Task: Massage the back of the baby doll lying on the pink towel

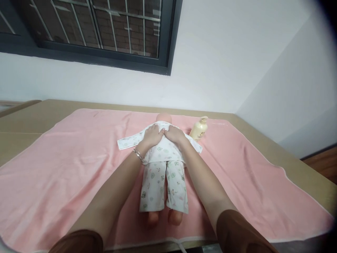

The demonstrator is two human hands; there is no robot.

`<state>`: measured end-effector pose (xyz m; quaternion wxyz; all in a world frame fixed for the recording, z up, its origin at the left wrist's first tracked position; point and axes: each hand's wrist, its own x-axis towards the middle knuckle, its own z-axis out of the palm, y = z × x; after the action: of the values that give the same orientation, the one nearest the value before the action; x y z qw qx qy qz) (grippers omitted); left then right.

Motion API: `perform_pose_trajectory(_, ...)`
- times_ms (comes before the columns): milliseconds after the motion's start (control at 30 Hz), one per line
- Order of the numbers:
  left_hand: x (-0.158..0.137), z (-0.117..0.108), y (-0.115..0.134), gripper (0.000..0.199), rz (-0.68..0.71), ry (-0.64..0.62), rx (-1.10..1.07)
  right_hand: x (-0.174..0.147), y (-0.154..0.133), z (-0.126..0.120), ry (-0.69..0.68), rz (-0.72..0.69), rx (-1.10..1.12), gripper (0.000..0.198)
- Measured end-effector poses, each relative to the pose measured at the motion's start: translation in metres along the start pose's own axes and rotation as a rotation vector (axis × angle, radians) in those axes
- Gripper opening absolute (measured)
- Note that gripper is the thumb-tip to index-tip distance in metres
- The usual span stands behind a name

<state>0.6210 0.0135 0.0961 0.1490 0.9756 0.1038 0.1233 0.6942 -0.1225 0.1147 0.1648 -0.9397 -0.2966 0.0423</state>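
Note:
A baby doll (pixel 163 118) lies face down, its bald head pointing away from me. It wears a white printed top (pixel 166 153) and matching trousers (pixel 154 184), and its bare feet stick out toward me. My left hand (pixel 153 135) rests flat on the left of the doll's upper back, fingers stretched out. Beside it, my right hand (pixel 174 134) lies flat on the right of the upper back. The two thumbs nearly meet over the middle. A silver bracelet (pixel 138 155) circles my left wrist.
Under the doll a pink cloth (pixel 89 158) with creases covers much of the wooden table (pixel 63 106). A cream pump bottle (pixel 199 130) leans on its side right of the doll's shoulder. Behind are a white wall (pixel 210 63) and a dark-framed barred window (pixel 168 42).

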Motion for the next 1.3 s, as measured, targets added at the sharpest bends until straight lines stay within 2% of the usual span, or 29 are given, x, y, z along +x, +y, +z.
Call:
perform_pose_trajectory(167,0.003,-0.006,0.006,0.067,-0.057,0.010,-0.011,0.004,0.012,0.002,0.010,-0.030,0.001,0.065)
perform_pose_trajectory(333,0.002,0.001,0.004,0.058,-0.016,0.065,0.017,0.002,0.013,0.008,0.058,-0.022,-0.018,0.061)
perform_pose_trajectory(567,-0.008,-0.003,0.010,0.040,0.066,0.203,0.115,-0.018,-0.010,0.002,0.156,-0.061,-0.139,0.045)
perform_pose_trajectory(700,-0.011,-0.009,0.015,0.035,0.091,0.244,0.145,-0.033,-0.024,-0.011,0.121,-0.069,-0.160,0.037)
perform_pose_trajectory(800,-0.009,-0.009,0.013,0.035,0.040,0.274,0.098,-0.038,-0.026,-0.019,0.081,-0.058,-0.117,0.034)
perform_pose_trajectory(1000,-0.001,-0.002,0.002,0.048,-0.018,0.122,-0.018,-0.020,-0.005,-0.006,0.138,0.024,-0.008,0.050)
perform_pose_trajectory(1100,0.000,0.000,0.001,0.049,-0.018,0.107,-0.046,-0.012,0.003,0.002,0.124,0.017,0.028,0.055)
perform_pose_trajectory(1300,-0.008,-0.015,0.018,0.034,0.030,0.122,0.019,-0.025,-0.015,-0.002,0.113,-0.028,-0.076,0.051)
